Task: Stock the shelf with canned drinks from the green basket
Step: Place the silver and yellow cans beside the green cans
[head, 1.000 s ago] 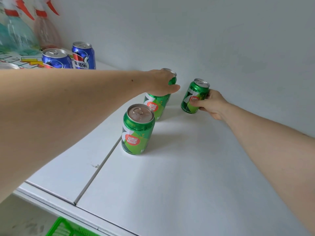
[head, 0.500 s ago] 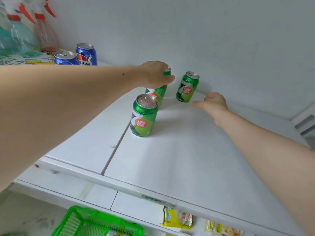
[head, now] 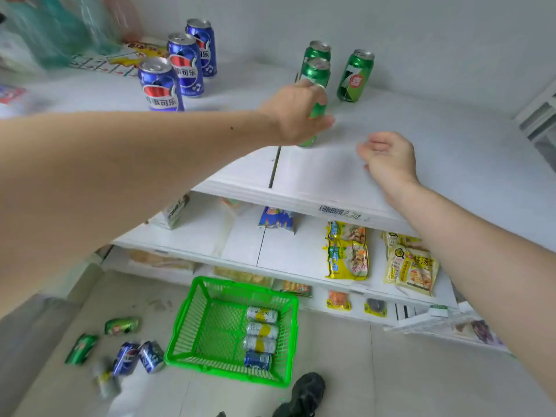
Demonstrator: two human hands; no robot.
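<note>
Now my left hand (head: 296, 114) grips a green can (head: 316, 108) near the shelf's (head: 331, 188) front edge to line it up, right hand (head: 388, 158) loose, empty.

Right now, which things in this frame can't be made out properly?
- Front green can, head view: left hand covers its middle, so the grip is unclear.
- Rear green can: only its top shows behind the middle one.
- Spray bottles, top left: motion-blurred, cut off.
- Cans on the floor: blurred, count uncertain.
- Shoe: cut off below.
</note>
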